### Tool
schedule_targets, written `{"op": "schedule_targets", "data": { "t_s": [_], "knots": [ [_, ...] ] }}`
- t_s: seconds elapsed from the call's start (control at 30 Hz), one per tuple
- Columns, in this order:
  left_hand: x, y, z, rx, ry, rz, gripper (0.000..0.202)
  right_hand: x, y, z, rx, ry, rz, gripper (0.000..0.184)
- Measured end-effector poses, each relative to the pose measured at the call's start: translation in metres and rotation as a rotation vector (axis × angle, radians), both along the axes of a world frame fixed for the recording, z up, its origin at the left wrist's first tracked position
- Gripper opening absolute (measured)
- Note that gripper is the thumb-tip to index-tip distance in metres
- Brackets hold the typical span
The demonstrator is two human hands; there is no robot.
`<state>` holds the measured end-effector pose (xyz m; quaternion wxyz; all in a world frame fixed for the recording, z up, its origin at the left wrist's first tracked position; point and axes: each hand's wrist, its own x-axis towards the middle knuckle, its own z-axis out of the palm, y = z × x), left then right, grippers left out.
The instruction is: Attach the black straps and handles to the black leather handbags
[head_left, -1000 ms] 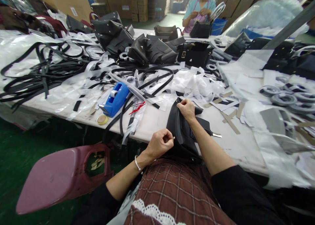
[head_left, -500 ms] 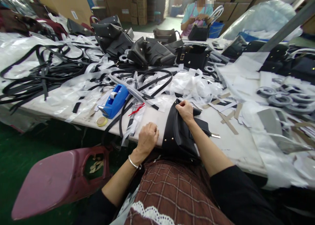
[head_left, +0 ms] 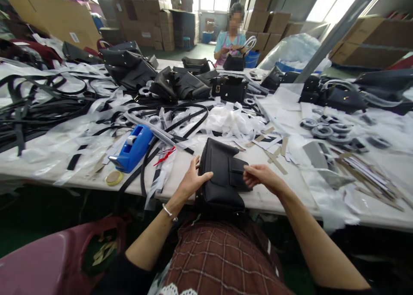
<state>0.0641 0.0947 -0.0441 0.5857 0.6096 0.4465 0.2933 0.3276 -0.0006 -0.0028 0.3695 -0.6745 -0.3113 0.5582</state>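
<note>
The soft-looking black leather-like bag with a narrow tab on its face [head_left: 217,170] lies flat at the centre of the frame, near the bench's front edge. It looks light and pliable, with a smooth skin that could slip or mark; its firmer seamed left edge and the tab seem the best holds. The left hand [head_left: 192,181] is spread, thumb over that edge. The right hand [head_left: 258,176] has its fingers curled together at the tab's right end; whether they grip it, I cannot tell.

The whitish bench [head_left: 287,198] is cluttered: a blue plastic tape dispenser [head_left: 138,144] left of centre, long black straps [head_left: 51,112] at the left, stacked black bags [head_left: 125,65] behind. Brown cardboard boxes [head_left: 143,26] and a co-worker in pale blue [head_left: 222,43] occupy the upper part.
</note>
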Motion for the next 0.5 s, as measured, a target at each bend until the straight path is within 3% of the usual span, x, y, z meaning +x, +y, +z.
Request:
{"op": "schedule_targets", "data": {
  "t_s": [0.13, 0.27, 0.4, 0.5],
  "knots": [
    [0.006, 0.006, -0.011, -0.148, -0.077, 0.02, 0.088, -0.003, -0.049, -0.033, -0.212, 0.011, 0.015, 0.045],
    [0.0, 0.005, -0.016, -0.317, -0.271, 0.032, 0.077, -0.027, -0.056, -0.054, -0.161, 0.102, -0.062, 0.045],
    [-0.01, 0.0, -0.006, -0.307, -0.357, 0.127, 0.079, -0.041, -0.042, -0.048, -0.012, 0.304, -0.135, 0.038],
    [-0.016, -0.003, 0.024, -0.089, -0.323, 0.188, 0.084, -0.051, -0.026, -0.031, 0.058, 0.396, -0.104, 0.034]
  ]
}}
